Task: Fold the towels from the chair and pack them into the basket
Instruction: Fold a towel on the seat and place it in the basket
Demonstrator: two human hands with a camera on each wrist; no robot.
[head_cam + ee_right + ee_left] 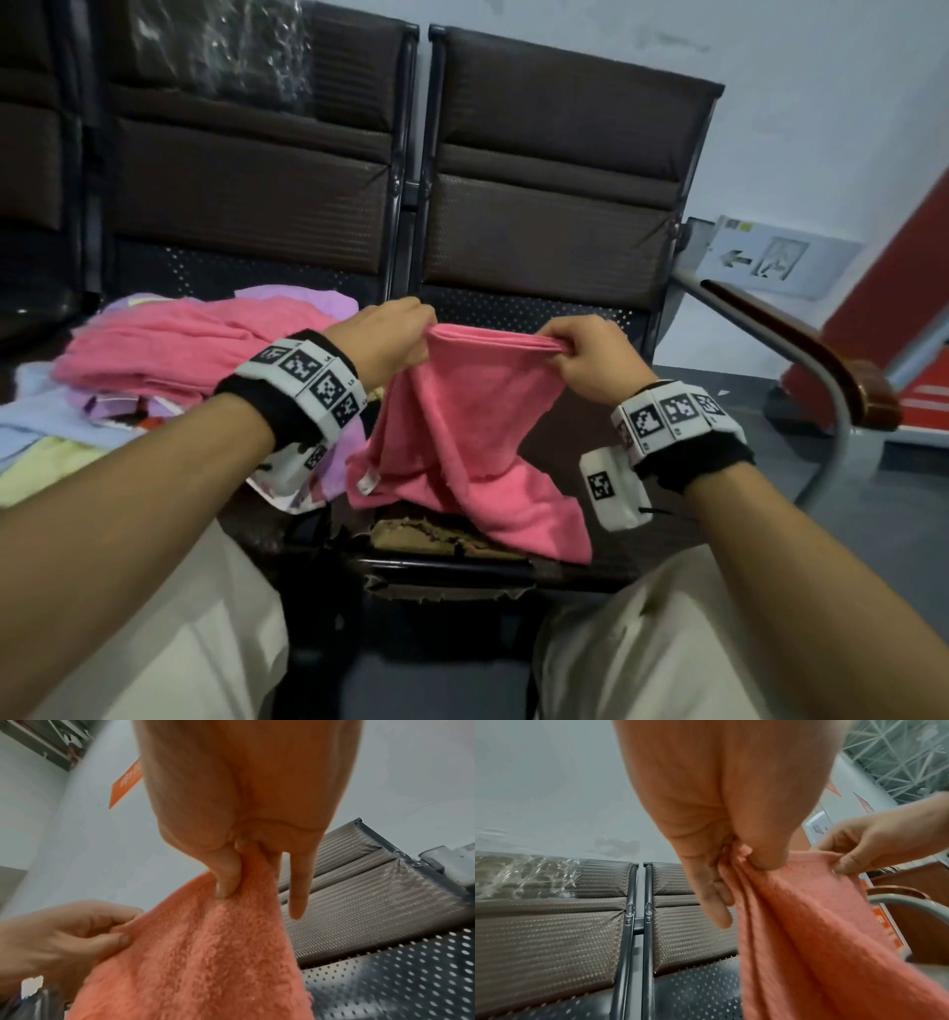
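**Pink towel held up over a worn waiting-room seat**

A heap of unfolded towels in pink, lilac, pale blue and pale yellow covers the left seat of a row of dark brown padded chairs with perforated metal seat pans; one chair back at far left is wrapped in clear plastic film. A curved grey metal armrest with a brown wooden top stands at the right end of the row, close beside the raised right forearm. On the pale wall behind it hangs a grey sign with an arrow. The front edge of the right seat is torn, its padding showing, and the towel's lower end lies over it.

The pink terry towel hangs between both hands above that right seat, its top edge stretched nearly level and its body drooping in loose folds. The left hand pinches one top corner, thumb clamped against curled fingers, the cloth bunched in the grip. The right hand pinches the other corner between thumb and forefinger; in the right wrist view one finger points straight down, clear of the fabric. Both wrists wear black bands with white coded marker blocks. No basket is in view.
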